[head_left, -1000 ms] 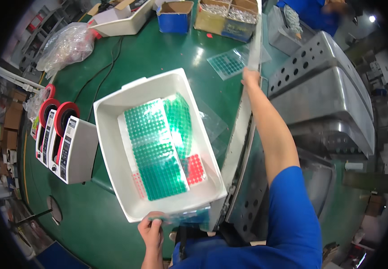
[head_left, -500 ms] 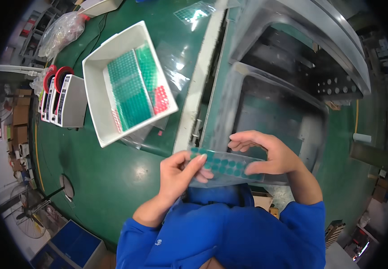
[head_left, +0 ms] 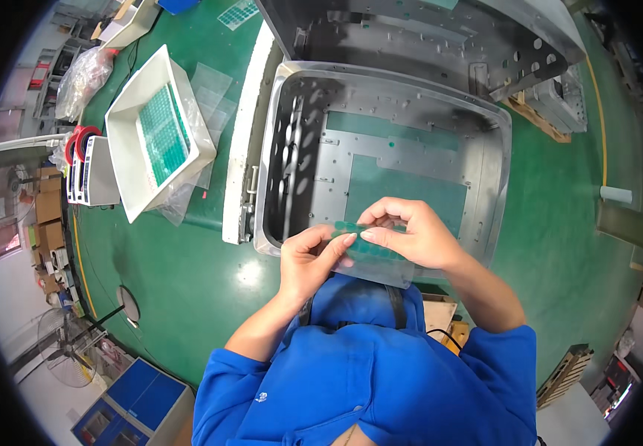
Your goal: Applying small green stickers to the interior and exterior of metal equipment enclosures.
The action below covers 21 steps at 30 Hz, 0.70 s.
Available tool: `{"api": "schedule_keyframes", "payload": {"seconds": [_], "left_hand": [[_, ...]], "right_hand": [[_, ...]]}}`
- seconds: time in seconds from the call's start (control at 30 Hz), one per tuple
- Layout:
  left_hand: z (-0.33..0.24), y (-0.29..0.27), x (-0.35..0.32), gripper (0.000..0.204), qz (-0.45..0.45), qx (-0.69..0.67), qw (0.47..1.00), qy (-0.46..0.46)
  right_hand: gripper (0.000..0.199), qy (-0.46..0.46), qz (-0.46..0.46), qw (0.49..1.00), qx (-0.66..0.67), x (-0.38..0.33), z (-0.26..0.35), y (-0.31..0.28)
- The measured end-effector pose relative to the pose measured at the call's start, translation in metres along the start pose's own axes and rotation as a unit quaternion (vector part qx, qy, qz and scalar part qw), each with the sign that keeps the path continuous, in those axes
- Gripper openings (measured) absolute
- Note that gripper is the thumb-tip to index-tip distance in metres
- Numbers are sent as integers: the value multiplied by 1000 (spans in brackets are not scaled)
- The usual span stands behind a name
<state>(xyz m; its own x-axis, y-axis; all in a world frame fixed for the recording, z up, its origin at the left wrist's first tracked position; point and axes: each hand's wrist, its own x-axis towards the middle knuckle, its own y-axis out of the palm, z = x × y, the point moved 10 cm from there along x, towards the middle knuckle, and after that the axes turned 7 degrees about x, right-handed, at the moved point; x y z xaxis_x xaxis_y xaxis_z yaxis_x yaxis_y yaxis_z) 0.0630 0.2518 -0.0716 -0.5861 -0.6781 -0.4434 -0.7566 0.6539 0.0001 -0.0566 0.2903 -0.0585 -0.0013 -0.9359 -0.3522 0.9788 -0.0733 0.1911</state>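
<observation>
A clear sheet of green round stickers (head_left: pixel 382 270) is held in front of my body, over the near edge of an open metal cabinet (head_left: pixel 501 178). My left hand (head_left: pixel 312 262) pinches its left end between thumb and fingers. My right hand (head_left: pixel 414 232) is closed at the sheet's upper edge, thumb and forefinger meeting at the green dots close to my left thumb. Whether a dot has lifted there is hidden by the fingertips. Inside the cabinet, holes and studs line the bare metal walls, and large cut-outs show the green floor. Its perforated lid (head_left: pixel 410 37) stands raised at the far side.
On the left, a white bin (head_left: pixel 117 160) holds more green sticker sheets (head_left: pixel 164 137). Clear plastic sheets (head_left: pixel 213 97) lie beside it. Farther left stand white devices with red rings (head_left: pixel 98 175) and a plastic bag (head_left: pixel 87 80). A pedestal fan (head_left: pixel 65 346) stands at lower left.
My right hand has moved left along the sheet, and its spread fingers have closed beside my left thumb. The view has shifted, showing more of the cabinet's inside.
</observation>
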Motion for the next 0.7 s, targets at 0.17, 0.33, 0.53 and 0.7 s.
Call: {"api": "schedule_keyframes", "payload": {"seconds": [0.17,0.33,0.53,0.7], "left_hand": [[14,15,13,9,51,47,997,17],[40,17,25,7,59,44,996,-43],[55,9,34,9,23,39,999,-7],[66,8,43,13,3,61,996,-70]], "right_hand": [[14,44,-25,991,122,-2,-43,-12],[11,39,-108,990,80,-4,-54,-25],[10,-7,-184,981,-68,-7,-47,-28],[5,-133,-162,948,-241,5,-25,-28]]}}
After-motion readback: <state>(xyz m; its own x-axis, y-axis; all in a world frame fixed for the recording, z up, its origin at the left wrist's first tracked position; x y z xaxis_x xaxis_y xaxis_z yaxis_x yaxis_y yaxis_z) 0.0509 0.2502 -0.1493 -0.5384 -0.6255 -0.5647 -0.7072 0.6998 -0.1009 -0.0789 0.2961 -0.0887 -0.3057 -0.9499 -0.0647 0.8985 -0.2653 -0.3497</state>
